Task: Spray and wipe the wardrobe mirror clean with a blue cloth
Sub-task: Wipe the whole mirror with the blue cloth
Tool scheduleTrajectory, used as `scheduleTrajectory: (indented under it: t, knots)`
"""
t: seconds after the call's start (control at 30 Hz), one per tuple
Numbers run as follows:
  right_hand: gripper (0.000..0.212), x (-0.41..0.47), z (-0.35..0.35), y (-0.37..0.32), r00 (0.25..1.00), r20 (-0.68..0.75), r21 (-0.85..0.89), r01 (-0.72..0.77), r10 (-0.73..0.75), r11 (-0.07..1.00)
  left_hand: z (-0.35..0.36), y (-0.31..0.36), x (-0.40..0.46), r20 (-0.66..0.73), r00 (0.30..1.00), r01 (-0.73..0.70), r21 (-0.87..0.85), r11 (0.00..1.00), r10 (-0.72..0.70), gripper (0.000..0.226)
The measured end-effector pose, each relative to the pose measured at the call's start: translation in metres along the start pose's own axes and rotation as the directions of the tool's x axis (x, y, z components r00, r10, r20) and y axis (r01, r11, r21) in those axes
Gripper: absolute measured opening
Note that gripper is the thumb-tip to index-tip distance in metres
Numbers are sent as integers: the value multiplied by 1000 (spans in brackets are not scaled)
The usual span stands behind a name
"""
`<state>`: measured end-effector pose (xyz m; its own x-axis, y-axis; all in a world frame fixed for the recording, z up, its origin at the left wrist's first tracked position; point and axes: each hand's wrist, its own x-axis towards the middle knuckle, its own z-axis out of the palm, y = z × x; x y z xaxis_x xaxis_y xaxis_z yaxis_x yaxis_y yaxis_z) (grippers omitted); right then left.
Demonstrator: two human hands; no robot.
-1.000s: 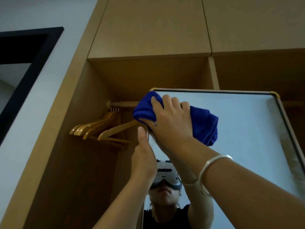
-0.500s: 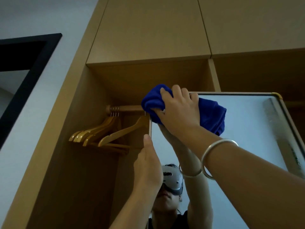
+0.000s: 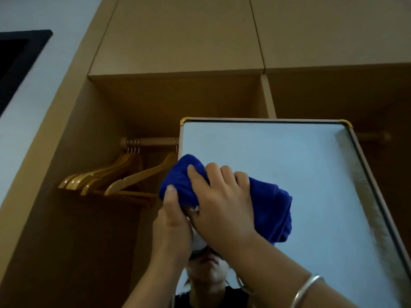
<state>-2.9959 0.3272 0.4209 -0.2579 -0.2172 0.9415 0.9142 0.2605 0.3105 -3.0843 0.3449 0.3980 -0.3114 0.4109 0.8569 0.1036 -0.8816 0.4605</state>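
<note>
The wardrobe mirror (image 3: 289, 174), framed in pale metal with gold corners, stands open in front of the wooden wardrobe. A bunched blue cloth (image 3: 271, 210) lies pressed against the glass near its left edge, below the top corner. My right hand (image 3: 220, 203) is flat over the cloth, fingers spread on top of it, a silver bangle on the wrist. My left hand (image 3: 172, 223) grips the mirror's left edge just under the cloth, thumb up. No spray bottle is in view.
Several wooden hangers (image 3: 111, 178) hang from a rail (image 3: 151, 142) inside the left wardrobe bay (image 3: 77, 218). Closed upper cupboard doors (image 3: 178, 36) sit above. A person with a headset is reflected low in the glass. A dark frame (image 3: 17, 56) is on the left wall.
My right hand has slid the cloth down from the mirror's top left corner to lower along the left edge. The top corner now shows. My left hand stays on the edge.
</note>
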Motion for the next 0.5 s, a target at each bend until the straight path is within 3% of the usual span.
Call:
scheduleTrajectory:
  t: [0.07, 0.2, 0.3, 0.5]
  knots:
    - [43, 9, 2, 7, 1000, 18, -16, 8, -8, 1000, -1, 5, -3, -75, 996, -37, 182, 983, 52, 34]
    - [49, 47, -3, 18, 990, 134, 9, -51, 49, 999, 3, 18, -9, -109, 993, -16, 306, 952, 52, 28]
    - [52, 76, 2, 25, 987, 112, 15, -115, 113, 993, 10, 26, -9, -139, 987, 107, 205, 973, -79, 40]
    - [54, 84, 12, 32, 988, 85, -35, -127, 129, 991, 8, 14, -5, -199, 979, 83, 207, 975, -41, 44]
